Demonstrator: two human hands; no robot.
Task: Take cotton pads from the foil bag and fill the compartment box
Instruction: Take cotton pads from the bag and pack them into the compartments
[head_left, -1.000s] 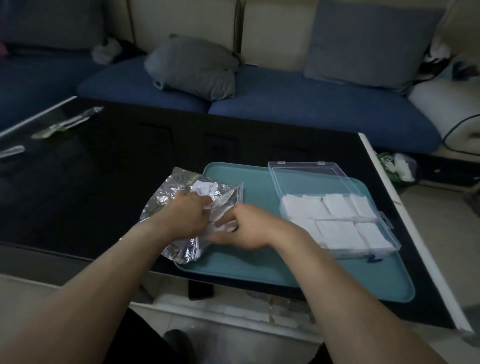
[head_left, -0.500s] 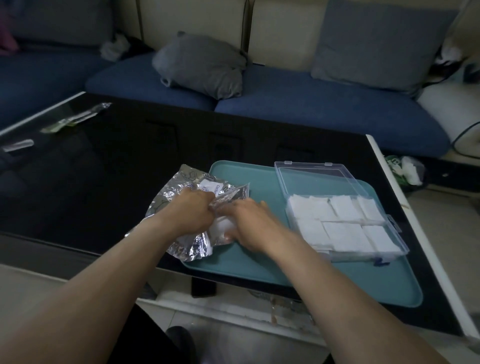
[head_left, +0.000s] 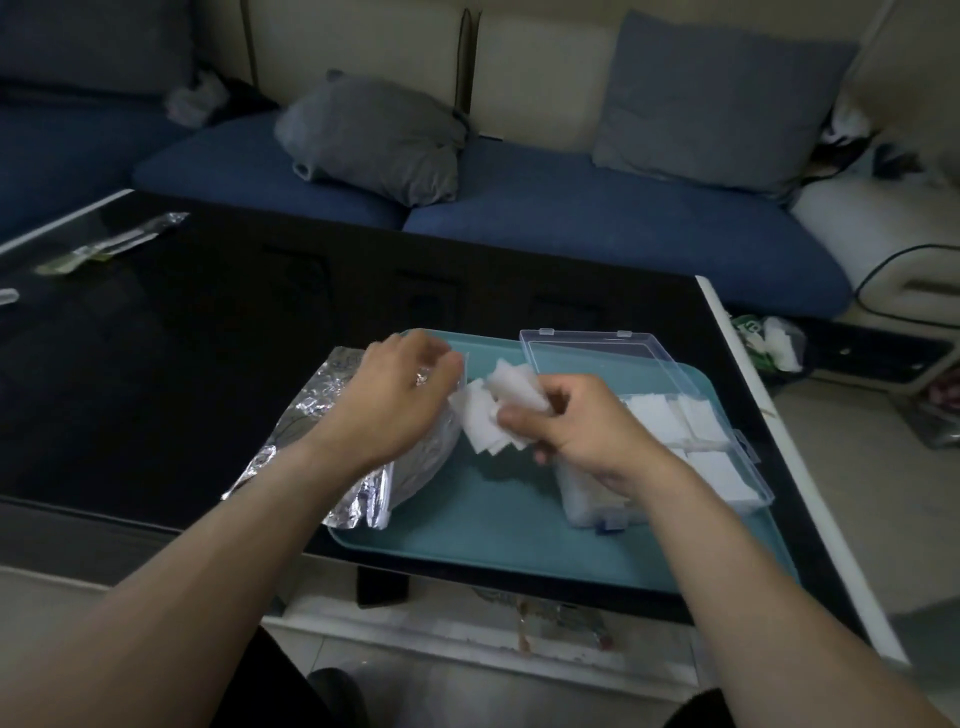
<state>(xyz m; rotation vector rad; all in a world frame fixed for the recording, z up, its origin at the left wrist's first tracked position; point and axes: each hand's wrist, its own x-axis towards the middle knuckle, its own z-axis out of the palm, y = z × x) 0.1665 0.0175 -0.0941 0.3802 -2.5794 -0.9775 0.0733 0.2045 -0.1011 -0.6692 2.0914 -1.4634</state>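
Note:
A crinkled silver foil bag (head_left: 311, 415) lies half on the teal tray (head_left: 498, 525), half on the black table. My left hand (head_left: 400, 400) grips the bag at its open mouth. Just right of the mouth, my right hand (head_left: 571, 426) holds a bunch of white square cotton pads (head_left: 498, 410) above the tray. The clear compartment box (head_left: 727, 467) stands on the tray's right side with its lid (head_left: 597, 353) open toward the back. White pads fill its visible compartments; my right hand and forearm hide its left part.
The black glass table (head_left: 208, 332) reaches its white right edge (head_left: 753, 395) just beyond the tray. A clear wrapper (head_left: 109, 247) lies at the far left. A blue sofa with grey cushions (head_left: 374, 135) runs behind the table.
My right hand has come out of the bag's mouth with a bunch of pads and moved right and up. My left hand has shifted up along the bag's mouth.

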